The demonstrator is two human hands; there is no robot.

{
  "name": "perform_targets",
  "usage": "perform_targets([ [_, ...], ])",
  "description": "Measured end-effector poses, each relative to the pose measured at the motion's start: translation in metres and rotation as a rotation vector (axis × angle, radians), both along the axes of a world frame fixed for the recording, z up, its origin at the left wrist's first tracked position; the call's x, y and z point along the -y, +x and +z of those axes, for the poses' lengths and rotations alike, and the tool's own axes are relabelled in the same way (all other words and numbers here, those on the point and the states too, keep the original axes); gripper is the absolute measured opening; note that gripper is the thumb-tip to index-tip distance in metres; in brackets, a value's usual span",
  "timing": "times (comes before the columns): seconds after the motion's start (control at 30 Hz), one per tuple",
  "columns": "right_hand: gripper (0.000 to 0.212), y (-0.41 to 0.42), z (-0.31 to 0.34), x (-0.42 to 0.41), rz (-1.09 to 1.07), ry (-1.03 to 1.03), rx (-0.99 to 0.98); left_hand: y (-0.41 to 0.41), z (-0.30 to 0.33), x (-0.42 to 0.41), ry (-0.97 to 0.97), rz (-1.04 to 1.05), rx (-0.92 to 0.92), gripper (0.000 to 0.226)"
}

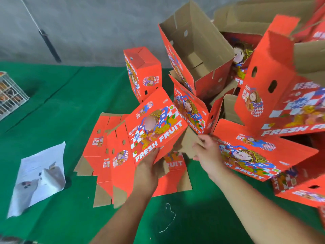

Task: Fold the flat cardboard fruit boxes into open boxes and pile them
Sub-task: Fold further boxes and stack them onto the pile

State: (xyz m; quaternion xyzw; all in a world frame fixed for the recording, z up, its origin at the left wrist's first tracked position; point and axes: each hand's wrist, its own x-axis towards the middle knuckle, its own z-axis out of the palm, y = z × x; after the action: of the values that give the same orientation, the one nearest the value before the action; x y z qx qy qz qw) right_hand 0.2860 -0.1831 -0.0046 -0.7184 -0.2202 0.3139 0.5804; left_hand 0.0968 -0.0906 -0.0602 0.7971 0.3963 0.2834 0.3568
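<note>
Gripping the red fruit box (154, 128) from below, the left hand (146, 170) has its fingers curled round the lower edge. Bright orange-red print, cartoon figure, white "FRESH FRUIT" lettering, brown cardboard inside. It's held up above the flat boxes (103, 155) on the green cloth (52, 106), printed face tilted toward the camera, long axis running from lower left up to upper right. The right hand (206, 152) reaches in at the box's right end, fingers bent onto a brown flap (188, 142). Folded boxes (198, 55) lie piled at right.
</note>
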Motion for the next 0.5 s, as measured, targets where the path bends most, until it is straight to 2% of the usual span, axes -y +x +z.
perform_targets([
  [0.1,0.032,0.01,0.033,0.005,-0.066,0.159,0.043,0.027,0.033,0.021,0.001,0.054,0.223,0.035],
  [0.17,0.04,0.011,0.047,0.011,0.006,0.142,0.115,0.046,0.052,0.034,-0.095,0.121,0.366,0.029],
  [0.27,0.023,0.004,0.061,0.029,0.155,0.048,0.261,0.071,0.08,0.051,-0.27,0.163,0.585,0.025],
  [0.4,0.063,0.0,0.074,0.063,0.241,-0.015,0.419,0.087,0.116,0.073,-0.37,0.127,0.797,0.031],
  [0.43,0.064,0.0,0.077,0.071,0.245,-0.068,0.508,0.09,0.124,0.078,-0.397,0.135,0.839,0.032],
  [0.47,0.054,0.002,0.077,0.077,0.251,-0.101,0.62,0.094,0.131,0.084,-0.441,0.15,0.882,0.032],
  [0.5,0.034,0.004,0.079,0.082,0.232,-0.121,0.755,0.097,0.138,0.09,-0.505,0.164,0.924,0.032],
])
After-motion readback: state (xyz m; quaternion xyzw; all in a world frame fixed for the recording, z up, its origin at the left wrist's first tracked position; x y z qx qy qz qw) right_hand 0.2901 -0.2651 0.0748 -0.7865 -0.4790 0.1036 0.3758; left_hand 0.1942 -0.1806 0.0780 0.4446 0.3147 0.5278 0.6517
